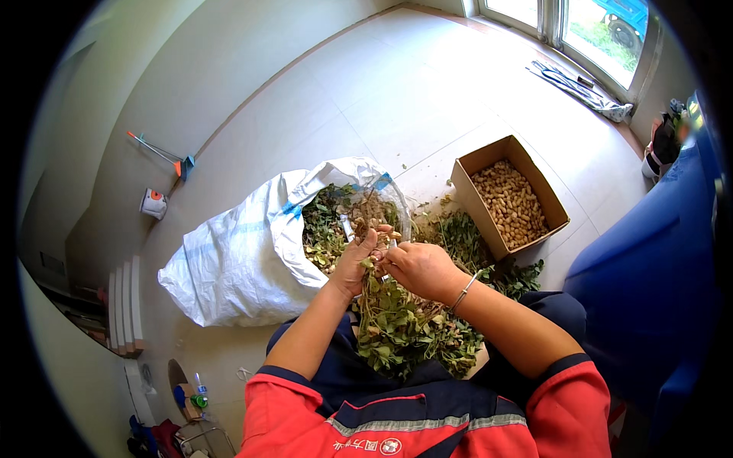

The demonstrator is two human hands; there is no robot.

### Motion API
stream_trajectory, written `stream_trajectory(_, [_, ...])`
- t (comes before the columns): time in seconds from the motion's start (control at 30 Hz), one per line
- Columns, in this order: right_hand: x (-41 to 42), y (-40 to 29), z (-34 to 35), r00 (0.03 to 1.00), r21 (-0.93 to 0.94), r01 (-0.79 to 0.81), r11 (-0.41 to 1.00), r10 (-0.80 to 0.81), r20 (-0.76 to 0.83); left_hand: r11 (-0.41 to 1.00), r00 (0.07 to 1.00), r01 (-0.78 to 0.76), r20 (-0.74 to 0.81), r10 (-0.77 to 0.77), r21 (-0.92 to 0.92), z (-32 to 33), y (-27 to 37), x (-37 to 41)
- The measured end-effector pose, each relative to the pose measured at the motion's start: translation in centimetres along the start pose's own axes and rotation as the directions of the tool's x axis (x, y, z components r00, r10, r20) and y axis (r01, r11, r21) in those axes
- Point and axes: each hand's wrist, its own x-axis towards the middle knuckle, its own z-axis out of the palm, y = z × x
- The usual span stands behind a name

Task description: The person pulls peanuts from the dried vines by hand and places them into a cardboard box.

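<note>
My left hand (pixel 350 264) grips an uprooted peanut plant around its stems near the root end. The plant's green leaves (pixel 395 329) hang down over my lap, while its brown roots (pixel 369 212) point away from me. Close against it, my right hand (pixel 426 270) has its fingers pinched at the pods by the roots; the exact pod between the fingertips is hidden. Just beyond both hands opens a white woven sack (pixel 240 263) lying on its side, with leafy plant matter (pixel 323 220) inside its mouth.
A cardboard box (pixel 478 214) of loose peanuts (pixel 509 203) stands ahead to the right. More peanut plants (pixel 461 235) lie on the tiled floor beside it. A large blue container (pixel 647 257) is close on my right. Against the left wall are a white bucket (pixel 153 203) and a dustpan (pixel 186 167).
</note>
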Motion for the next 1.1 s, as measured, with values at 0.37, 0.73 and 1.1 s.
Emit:
stream_trajectory(0.37, [0.9,-1.1,-0.6,0.989,0.223,-0.092,0.971,0.064,0.130,0.997,0.999,-0.038,-0.035,0.040,0.075,-0.2,0.0,0.3])
stream_trajectory(0.73, [-0.7,-1.9,-2.2,0.881,0.821,-0.429,0.376,0.376,0.288,0.928,0.968,-0.252,0.065,0.244,0.273,1.8,0.8,-0.1])
stream_trajectory(1.1, [-2.4,8.6,-11.4,0.661,-0.285,-0.740,0.609,0.582,-0.473,0.942,0.951,0.045,0.303,0.062,-0.333,-3.0,1.4,-3.0])
